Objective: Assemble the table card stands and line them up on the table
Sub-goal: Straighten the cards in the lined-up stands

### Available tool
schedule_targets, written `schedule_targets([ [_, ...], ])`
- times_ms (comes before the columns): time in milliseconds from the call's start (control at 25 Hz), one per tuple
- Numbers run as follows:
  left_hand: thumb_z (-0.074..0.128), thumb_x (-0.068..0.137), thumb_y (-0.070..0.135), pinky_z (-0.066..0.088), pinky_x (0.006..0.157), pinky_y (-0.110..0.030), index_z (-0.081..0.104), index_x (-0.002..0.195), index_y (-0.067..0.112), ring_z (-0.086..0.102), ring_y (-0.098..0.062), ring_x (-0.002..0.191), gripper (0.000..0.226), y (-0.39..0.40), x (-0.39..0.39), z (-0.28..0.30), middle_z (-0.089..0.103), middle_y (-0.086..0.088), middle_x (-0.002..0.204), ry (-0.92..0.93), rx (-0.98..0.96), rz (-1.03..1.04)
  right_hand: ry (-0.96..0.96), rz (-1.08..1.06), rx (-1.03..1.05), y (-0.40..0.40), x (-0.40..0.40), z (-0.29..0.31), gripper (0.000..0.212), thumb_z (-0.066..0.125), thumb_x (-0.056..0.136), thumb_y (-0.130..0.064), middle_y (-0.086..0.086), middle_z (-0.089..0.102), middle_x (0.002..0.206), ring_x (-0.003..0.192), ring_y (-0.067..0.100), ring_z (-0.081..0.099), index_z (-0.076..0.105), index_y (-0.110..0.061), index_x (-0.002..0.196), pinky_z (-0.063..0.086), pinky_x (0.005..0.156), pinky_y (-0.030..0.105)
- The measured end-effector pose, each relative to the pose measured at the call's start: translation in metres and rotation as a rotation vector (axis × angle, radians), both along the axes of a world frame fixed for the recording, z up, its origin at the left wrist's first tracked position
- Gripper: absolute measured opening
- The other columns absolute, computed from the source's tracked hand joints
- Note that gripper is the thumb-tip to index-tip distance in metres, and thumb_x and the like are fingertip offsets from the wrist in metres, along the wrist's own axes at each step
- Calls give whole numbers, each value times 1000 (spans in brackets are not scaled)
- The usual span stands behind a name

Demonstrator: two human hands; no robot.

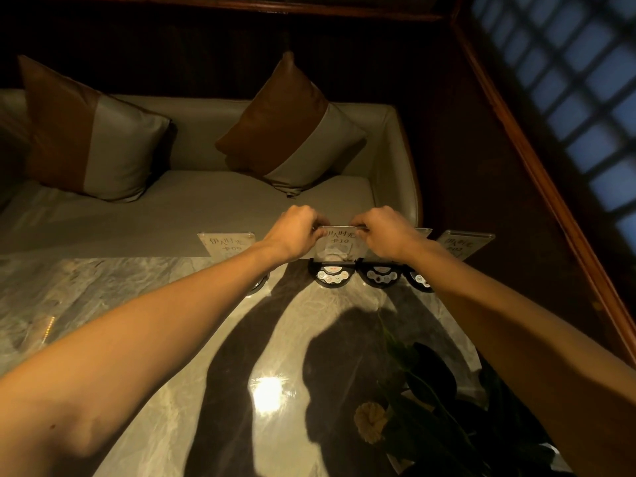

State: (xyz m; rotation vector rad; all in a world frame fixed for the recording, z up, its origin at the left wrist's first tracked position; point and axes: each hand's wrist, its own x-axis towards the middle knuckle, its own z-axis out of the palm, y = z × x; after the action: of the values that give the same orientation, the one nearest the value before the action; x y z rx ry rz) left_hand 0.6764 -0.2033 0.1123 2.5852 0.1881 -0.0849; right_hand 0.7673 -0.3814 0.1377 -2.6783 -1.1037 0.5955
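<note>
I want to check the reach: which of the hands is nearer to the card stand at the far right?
Right. The right hand grips the middle card beside the far-right card stand; the left hand is further left.

Table [144, 304] was a grey-beige marble with darker veins and a bright glare spot. The card stands' bases [332, 275] were black with white button panels, and the clear card [339, 241] had dark lettering. Pillows [93, 132] were two-tone, rust brown and silvery grey, on a pale grey-green sofa [206, 201]. The flower [370, 421] looked yellowish against dark green leaves.
</note>
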Motion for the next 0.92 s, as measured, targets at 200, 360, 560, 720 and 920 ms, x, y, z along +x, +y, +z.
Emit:
schedule_targets([
  [200, 65, 96, 20, 51, 94, -34, 67, 127, 13, 68, -23, 110, 32, 0, 1, -1, 72, -8, 122, 23, -15, 7, 5, -22, -23, 1, 1, 0, 28, 60, 98, -19, 4, 73, 114, 100, 19, 66, 69, -20, 125, 56, 83, 36],
  [360, 69, 93, 25, 52, 101, -38, 63, 132, 14, 66, -20, 115, 41, 20, -10, 5, 69, -7, 128, 61, -32, 41, 24, -44, -21, 2, -5, 9, 45, 61, 99, -28, 8, 65, 133, 118, 23, 62, 54, -16, 142, 54, 94, 37],
  [560, 78, 84, 36, 47, 107, -37, 58, 139, 16, 58, -21, 126, 61, 68, -44, 27, 62, -5, 139, 120, 4, 94, -82, -9, 104, 38, -21, 25, 58, 65, 93, -40, 12, 59, 141, 128, 31, 56, 51, -15, 143, 48, 102, 49],
  [720, 83, 79, 33, 41, 110, -38, 49, 145, 16, 49, -26, 134, 76, 102, -77, 34, 52, -8, 146, 131, 41, 145, 24, 13, 211, 85, -58, 24, 73, 69, 92, -39, 7, 41, 156, 140, 26, 43, 34, -23, 155, 42, 110, 43],
  [920, 78, 84, 20, 46, 106, -41, 55, 139, 16, 55, -27, 128, 60, 135, -110, 11, 57, -9, 139, 147, 73, 222, 46, 50, 165, 133, -91, -3, 68, 67, 94, -26, 10, 47, 151, 136, 29, 47, 35, -20, 154, 43, 107, 43],
])
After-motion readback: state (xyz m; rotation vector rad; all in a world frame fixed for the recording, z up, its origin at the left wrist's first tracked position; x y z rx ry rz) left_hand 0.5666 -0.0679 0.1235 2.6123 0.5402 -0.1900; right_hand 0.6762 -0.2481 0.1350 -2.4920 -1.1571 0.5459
